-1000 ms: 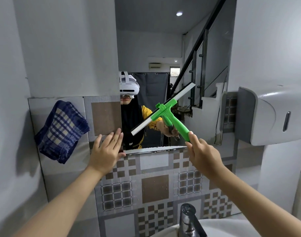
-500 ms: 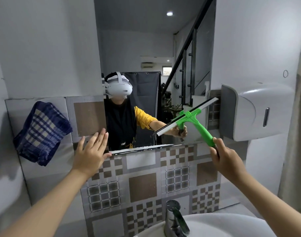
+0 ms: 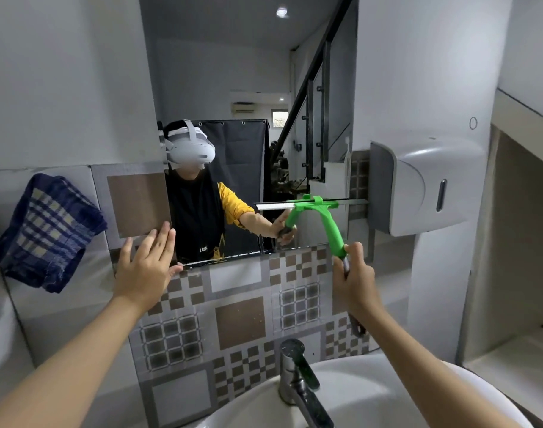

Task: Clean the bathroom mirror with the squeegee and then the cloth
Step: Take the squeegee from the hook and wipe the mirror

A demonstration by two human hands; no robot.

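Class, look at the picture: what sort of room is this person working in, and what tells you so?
Most likely a small bathroom or washroom: a wall mirror, a white basin with a tap, and a wall dispenser.

The squeegee is bright green plastic with a grey lower grip, held by that grip in the closed right hand. From the grip its handle slopes up and to the left to a T-shaped head, whose long blade lies level, well above the fist, against the lower right part of the mirror. The mirror, tall and frameless, reaches far above the grip. The cloth, dark blue with pale checks, hangs bunched on the wall, far left of the grip.
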